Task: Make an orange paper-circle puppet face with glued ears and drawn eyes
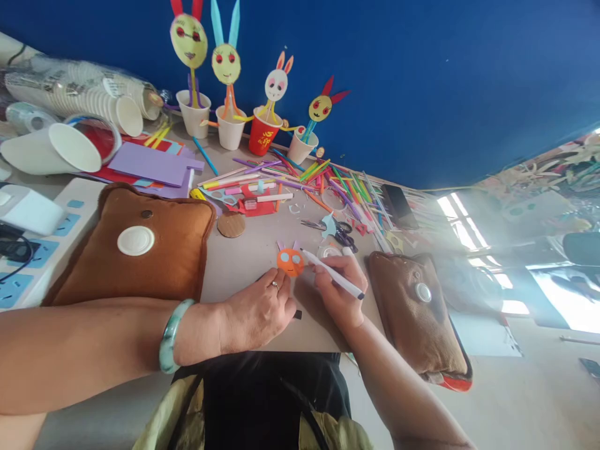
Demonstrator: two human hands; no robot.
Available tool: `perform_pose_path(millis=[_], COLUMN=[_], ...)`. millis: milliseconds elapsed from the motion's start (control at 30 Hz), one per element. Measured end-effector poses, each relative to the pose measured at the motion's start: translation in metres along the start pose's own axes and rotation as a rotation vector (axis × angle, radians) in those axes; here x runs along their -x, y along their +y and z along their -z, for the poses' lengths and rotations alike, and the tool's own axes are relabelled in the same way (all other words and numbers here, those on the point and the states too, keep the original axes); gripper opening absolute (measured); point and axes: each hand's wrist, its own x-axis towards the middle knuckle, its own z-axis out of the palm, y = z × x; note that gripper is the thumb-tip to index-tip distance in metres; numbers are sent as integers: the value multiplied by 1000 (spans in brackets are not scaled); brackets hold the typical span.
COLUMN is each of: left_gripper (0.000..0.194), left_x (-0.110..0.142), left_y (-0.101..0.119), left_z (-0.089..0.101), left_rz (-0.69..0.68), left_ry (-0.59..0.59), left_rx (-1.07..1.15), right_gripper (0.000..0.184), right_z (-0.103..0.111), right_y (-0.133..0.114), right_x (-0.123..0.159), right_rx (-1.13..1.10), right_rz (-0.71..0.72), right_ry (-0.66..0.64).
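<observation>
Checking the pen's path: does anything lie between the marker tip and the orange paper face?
Nothing visible does. The marker in the right hand points its tip right at the orange paper face, which the left hand steadies from below.

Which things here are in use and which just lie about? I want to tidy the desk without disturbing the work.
In use:
- small orange paper face with lilac ears, pinned by the left hand
- white marker pen, gripped in the right hand

Lying about:
- two brown plush cushions
- four rabbit puppets in paper cups
- coloured paper sticks
- scissors
- stacked white paper cups
</observation>
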Motion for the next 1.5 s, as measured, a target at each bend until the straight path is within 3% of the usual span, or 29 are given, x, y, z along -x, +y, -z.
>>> perform_pose_path(millis=[133, 267, 433, 800, 1500], left_gripper=[26, 27, 26, 23, 22], left_x=[0, 0, 0, 0, 1], left_y=[1, 1, 0, 0, -1], left_z=[0, 0, -1, -1, -3], left_rz=[13, 8, 10, 1, -7], left_ry=[28, 20, 44, 11, 13], left_rx=[-21, -16, -25, 5, 19], right_gripper=[4, 4, 3, 5, 3], right_z=[-2, -1, -1, 1, 2], right_y=[0, 0, -3, -5, -5], right_x=[-2, -2, -1, -1, 0], right_rx=[17, -2, 25, 25, 41], right_rz=[58, -4, 87, 126, 46], right_ry=[-68, 9, -66, -54, -90])
